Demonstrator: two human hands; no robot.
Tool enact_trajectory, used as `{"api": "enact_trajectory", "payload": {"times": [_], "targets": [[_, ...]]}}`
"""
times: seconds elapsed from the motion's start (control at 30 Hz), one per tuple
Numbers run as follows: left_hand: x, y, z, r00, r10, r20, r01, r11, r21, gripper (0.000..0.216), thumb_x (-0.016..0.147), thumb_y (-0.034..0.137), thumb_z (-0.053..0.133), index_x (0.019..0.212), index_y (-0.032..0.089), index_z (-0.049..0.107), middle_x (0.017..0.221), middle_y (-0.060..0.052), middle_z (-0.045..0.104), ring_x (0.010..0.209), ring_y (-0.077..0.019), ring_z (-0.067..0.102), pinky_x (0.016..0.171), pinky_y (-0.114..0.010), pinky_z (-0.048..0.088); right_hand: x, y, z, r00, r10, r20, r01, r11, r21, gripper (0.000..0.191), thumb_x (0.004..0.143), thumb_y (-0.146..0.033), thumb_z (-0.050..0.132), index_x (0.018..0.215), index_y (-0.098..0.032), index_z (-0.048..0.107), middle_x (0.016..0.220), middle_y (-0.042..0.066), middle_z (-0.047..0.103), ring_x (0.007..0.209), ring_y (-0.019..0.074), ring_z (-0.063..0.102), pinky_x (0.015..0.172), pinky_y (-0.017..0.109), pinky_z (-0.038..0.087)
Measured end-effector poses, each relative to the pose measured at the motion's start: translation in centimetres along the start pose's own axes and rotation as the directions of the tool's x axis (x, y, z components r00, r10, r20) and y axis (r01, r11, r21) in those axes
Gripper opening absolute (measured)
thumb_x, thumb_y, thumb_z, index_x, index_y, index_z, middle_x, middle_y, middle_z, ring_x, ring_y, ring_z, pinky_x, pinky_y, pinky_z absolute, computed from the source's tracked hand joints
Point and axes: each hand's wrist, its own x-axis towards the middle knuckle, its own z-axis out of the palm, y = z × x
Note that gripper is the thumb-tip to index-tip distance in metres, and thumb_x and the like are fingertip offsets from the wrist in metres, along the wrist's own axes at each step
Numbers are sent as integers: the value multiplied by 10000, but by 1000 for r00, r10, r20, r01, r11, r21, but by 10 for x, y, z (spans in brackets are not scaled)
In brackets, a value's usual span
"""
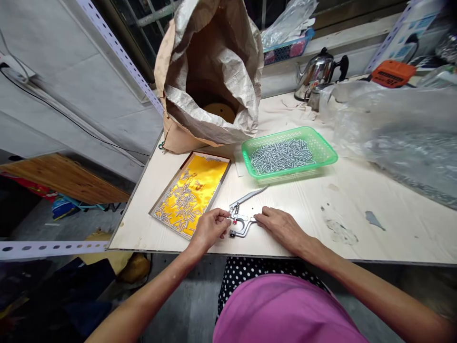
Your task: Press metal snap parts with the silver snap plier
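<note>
My right hand (282, 229) pinched the pliers (240, 217) by one handle on the desk (307, 214); whether my left hand (209, 228), curled by the jaws, held anything, I couldn't tell. Steadying them flat seemed wise. Beyond sat the green basket (323, 146).

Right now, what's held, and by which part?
Right hand: metal pliers, by the near handle. Left hand: at their opposite end; can't tell whether it holds anything.

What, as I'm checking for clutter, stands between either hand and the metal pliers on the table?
Nothing visible does. The right hand has its fingertips at one end of the metal pliers; the left hand is close beside their other end. The green basket lies farther back.
</note>
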Motion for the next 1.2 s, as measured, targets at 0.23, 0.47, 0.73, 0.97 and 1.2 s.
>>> {"api": "enact_trajectory", "payload": {"times": [0.23, 0.47, 0.73, 0.97, 1.2], "targets": [[0, -21, 15, 984, -163, 70, 174, 964, -201, 353, 602, 384, 800, 763, 111, 644, 617, -3, 629, 461, -58, 478, 422, -179, 379, -9, 12, 0, 1000, -8, -27, 7, 999, -36, 120, 957, -224, 531, 969, -224, 650, 902, 32, 596, 794, 171, 524, 645, 301, 274], [1, -29, 26, 978, -196, 78, 205, 968, -145, 380, 593, 440, 806, 710, 111, 656, 521, 19, 564, 433, -62, 442, 411, -190, 348, -10, 13, 2, 999, -7, -36, 6, 999, -42, 121, 957, -227, 531, 979, -214, 649, 924, 42, 598, 808, 172, 517, 655, 301, 274], [6, -25, 28, 972, -228, 64, 232, 971, -64, 300, 635, 373, 794, 698, 115, 654, 471, 38, 535, 396, -54, 423, 389, -183, 339, -12, 11, 3, 999, 8, -43, -10, 999, -51, 129, 949, -194, 517, 972, -206, 643, 929, 51, 591, 825, 182, 516, 662, 305, 297], [6, -12, 29, 948, -307, 86, 303, 952, 52, 252, 681, 329, 781, 682, 115, 648, 437, 43, 520, 383, -63, 439, 383, -183, 356, -13, 10, -1, 998, 9, -58, -11, 1000, -25, 164, 938, -167, 485, 965, -208, 642, 929, 72, 597, 813, 193, 510, 651, 316, 307], [4, -11, 29, 930, -350, 113, 329, 928, 174, 265, 724, 365, 754, 711, 123, 648, 405, 50, 506, 351, -77, 442, 384, -189, 355, -13, 9, 2, 999, 23, -44, -25, 999, -42, 147, 942, -187, 499, 968, -208, 642, 925, 65, 591, 796, 181, 498, 642, 309, 284]]}}
